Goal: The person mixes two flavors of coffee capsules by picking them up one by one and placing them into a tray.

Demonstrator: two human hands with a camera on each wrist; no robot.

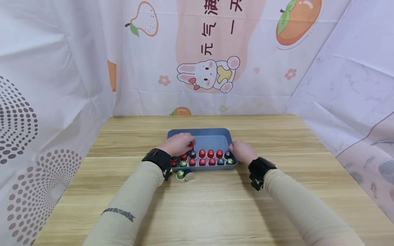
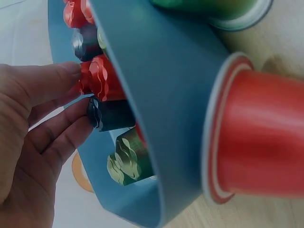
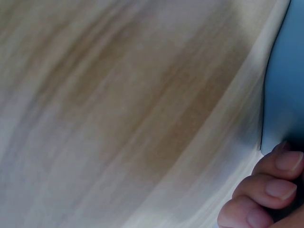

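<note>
A blue tray [image 1: 212,140] holds two front rows of coffee capsules in red, dark blue and green. My left hand [image 1: 178,144] reaches over its left part and pinches a red coffee capsule [image 2: 85,78] between thumb and fingers. Against the fingertips sits a dark capsule [image 2: 112,114], with green capsules [image 2: 128,159] nearer the tray's end. At the right end, my right hand [image 1: 244,151] grips the tray's rim. Its curled fingers [image 3: 266,190] lie against the tray's outer side in the right wrist view; the thumb is hidden there.
In front of the tray's left part, a green capsule [image 1: 180,175] and a capsule showing its pale lid [image 1: 189,176] lie on the wooden table [image 1: 209,212]. A large red capsule [image 2: 261,133] is close to the left wrist camera. Printed cloth [image 1: 138,68] hangs around the table.
</note>
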